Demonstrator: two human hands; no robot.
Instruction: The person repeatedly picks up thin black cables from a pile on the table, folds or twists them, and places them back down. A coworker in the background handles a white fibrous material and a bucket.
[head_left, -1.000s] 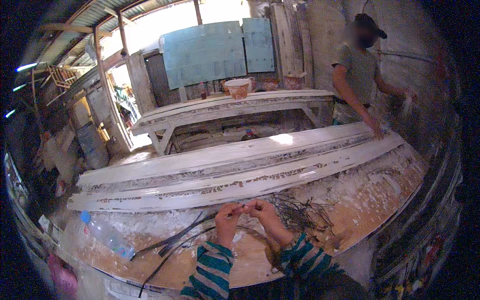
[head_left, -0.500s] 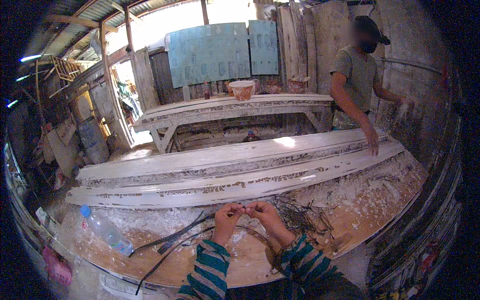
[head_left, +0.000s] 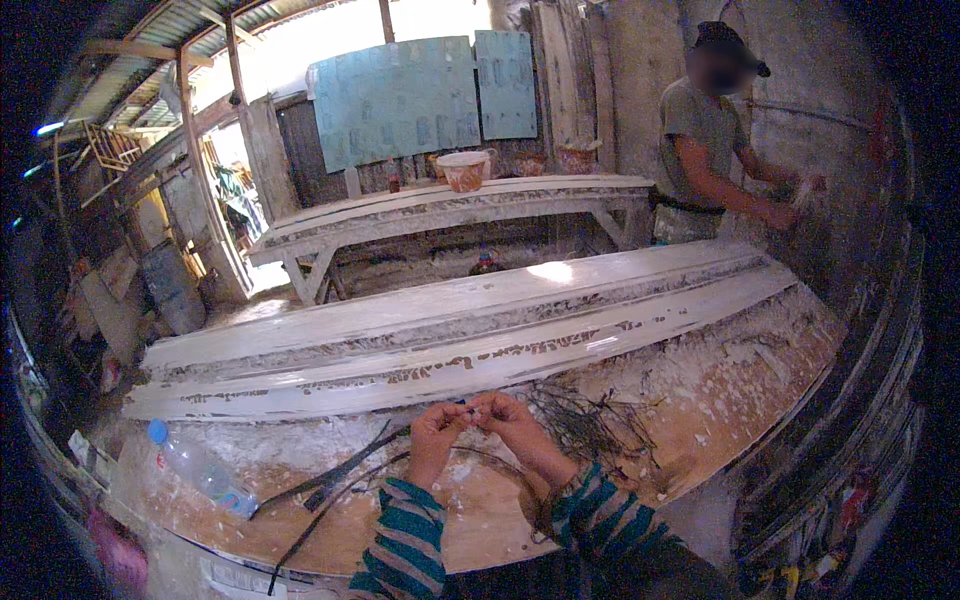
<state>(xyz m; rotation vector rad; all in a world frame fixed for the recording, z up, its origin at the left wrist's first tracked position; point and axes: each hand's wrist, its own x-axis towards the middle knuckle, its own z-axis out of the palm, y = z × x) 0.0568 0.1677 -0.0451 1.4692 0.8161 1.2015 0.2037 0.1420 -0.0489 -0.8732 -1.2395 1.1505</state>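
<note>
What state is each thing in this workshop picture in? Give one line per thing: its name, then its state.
Left hand: raised, fingertips pinched on a thin strand.
Right hand: raised, fingertips meeting the left hand's on the same strand.
Plastic bottle: lying on its side, blue cap on.
Tangle of dark wire: loose, heaped on the worktable.
Long white mouldings: lying flat, side by side.
Bucket: upright on the far bench.

Worktop: rough wood, crusted matt white plaster. Long mouldings: matt white, chipped. Bottle, lower left: clear glossy plastic. Sleeves: striped knit cloth.
</note>
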